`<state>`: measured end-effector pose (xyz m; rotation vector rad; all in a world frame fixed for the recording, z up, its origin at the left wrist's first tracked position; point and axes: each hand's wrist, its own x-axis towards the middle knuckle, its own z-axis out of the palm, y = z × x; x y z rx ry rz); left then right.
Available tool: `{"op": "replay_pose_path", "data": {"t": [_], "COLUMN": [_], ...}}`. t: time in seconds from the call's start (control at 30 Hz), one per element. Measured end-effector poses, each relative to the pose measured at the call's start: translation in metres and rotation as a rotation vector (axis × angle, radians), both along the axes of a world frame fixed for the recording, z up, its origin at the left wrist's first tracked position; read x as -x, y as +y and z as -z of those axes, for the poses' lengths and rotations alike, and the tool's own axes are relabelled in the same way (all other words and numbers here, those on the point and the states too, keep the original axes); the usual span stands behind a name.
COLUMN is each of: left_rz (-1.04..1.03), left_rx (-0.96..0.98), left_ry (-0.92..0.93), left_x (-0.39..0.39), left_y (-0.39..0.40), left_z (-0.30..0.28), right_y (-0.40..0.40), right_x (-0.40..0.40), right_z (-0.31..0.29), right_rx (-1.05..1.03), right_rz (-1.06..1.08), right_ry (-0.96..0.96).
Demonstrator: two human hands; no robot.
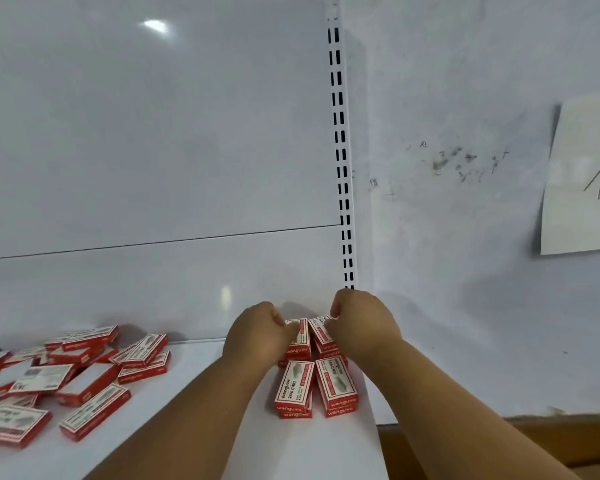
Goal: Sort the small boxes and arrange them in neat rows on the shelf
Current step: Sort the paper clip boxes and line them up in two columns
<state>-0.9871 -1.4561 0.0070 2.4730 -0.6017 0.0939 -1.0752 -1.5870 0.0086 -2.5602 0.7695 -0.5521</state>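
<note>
Small red-and-white boxes lie on a white shelf [194,427]. At the shelf's right end, several boxes stand in short stacks in two rows: a front pair [295,388] [336,384] and a back pair against the rear panel. My left hand [257,336] grips the back left box [300,336] with curled fingers. My right hand [361,325] pinches the back right box [321,329], which sits tilted. A loose jumbled pile of boxes [66,372] covers the shelf's left side.
A slotted white upright [342,161] runs up the back at the shelf's right end. Beyond it is a scuffed white wall with a paper sheet [582,174] taped on. The shelf's right edge drops to a wooden surface [551,441].
</note>
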Motion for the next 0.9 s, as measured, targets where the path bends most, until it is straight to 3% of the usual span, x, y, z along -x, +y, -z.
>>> {"op": "replay_pose_path", "data": {"t": [0.13,0.37,0.67,0.9], "left_rz": [-0.002,0.09,0.062,0.179], "left_rx": [0.122,0.15,-0.098,-0.188], "left_ry": [-0.013,-0.114,-0.276,-0.202], "left_x": [0.005,0.004,-0.052,-0.098], "left_y": [0.009,0.075,0.221,0.274], "left_z": [0.0,-0.011,-0.023,-0.028], "right_y": [0.011,0.072,0.18,0.239], "right_x": [-0.006,-0.033,-0.101,-0.156], "right_z": [-0.012,-0.043,-0.048,-0.02], "right_rx": [0.044,0.102,0.16,0.183], "right_rz": [-0.073,-0.277,-0.483,-0.357], "right_ry": [-0.113,-0.208,0.001,0.272]}}
